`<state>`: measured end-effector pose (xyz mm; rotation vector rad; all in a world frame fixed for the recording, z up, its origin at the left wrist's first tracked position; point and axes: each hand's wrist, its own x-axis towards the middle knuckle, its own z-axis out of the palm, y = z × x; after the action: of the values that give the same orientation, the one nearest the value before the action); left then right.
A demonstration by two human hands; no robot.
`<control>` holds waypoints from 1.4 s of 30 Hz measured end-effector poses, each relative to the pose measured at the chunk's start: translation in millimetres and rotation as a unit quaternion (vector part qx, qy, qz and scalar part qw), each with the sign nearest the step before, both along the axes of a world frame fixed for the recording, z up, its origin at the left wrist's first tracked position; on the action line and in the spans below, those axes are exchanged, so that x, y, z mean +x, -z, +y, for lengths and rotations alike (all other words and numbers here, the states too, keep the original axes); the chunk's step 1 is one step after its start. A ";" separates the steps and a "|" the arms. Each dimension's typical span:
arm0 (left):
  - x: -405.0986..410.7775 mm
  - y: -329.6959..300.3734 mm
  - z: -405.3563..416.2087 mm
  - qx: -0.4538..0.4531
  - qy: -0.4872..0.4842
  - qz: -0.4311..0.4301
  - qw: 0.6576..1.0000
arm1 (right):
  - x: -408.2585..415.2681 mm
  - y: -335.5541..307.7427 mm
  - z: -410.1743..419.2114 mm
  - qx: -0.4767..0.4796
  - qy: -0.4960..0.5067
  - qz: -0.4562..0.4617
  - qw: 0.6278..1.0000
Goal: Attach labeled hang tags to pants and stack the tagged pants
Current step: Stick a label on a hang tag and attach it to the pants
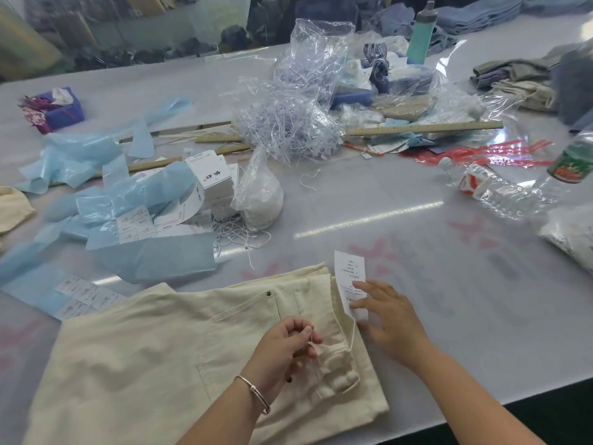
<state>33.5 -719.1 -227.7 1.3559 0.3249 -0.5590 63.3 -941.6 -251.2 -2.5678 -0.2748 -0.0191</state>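
1. A pair of cream pants lay folded on the near part of the grey table, its waistband end toward the person's hands
2. A white hang tag with printed text lay at the right edge of the pants, partly on the fabric and partly on the table; a thin white string ran from its lower end down to the waistband area
3. The left hand, a silver bracelet on its wrist, had its fingers curled and pinched the string just above the waistband
4. The right hand was spread with straight fingers, its fingertips pressing on the lower part of the hang tag
5. Farther off to the left stood a stack of white tags among pale blue backing sheets and label strips
6. Beyond lay a heap of clear plastic fasteners, a wooden ruler, a teal bottle and a crushed water bottle
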 end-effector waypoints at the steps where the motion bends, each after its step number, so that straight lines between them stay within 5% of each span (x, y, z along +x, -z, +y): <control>1: -0.3 0.4 1.4 -0.008 -0.003 0.005 1.000 | 0.1 -0.6 -1.8 0.022 -0.015 0.014 1.000; 4: -1.0 2.4 4.7 -0.037 -0.010 0.024 0.999 | -3.3 -2.4 0.1 0.025 -0.052 0.016 0.998; 10: -1.2 3.6 4.9 -0.042 -0.016 0.034 0.998 | -2.8 -16.5 12.2 0.072 -0.011 -0.173 0.982; 16: -2.6 -2.1 7.5 -0.059 -0.061 -0.007 0.996 | -5.3 -66.4 13.2 0.327 0.007 0.063 0.943; 20: 0.9 -9.0 10.6 -0.063 -0.079 -0.044 0.994 | 2.2 -64.7 24.9 0.266 -0.013 0.184 0.946; 25: -0.1 -10.0 12.3 0.001 -0.072 -0.069 0.995 | -0.5 -27.6 42.4 -0.003 -0.003 0.025 1.000; 29: -4.4 -6.8 10.8 0.039 -0.077 -0.076 0.993 | -9.6 -15.5 43.6 0.013 -0.014 -0.058 0.998; 42: 0.5 -9.6 -2.3 0.181 -0.012 -0.172 0.968 | -2.2 -18.4 56.9 0.022 -0.036 0.028 0.999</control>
<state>33.9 -721.4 -218.0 1.7678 0.1612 -0.2387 61.1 -884.7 -232.8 -2.5081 -0.3420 0.0718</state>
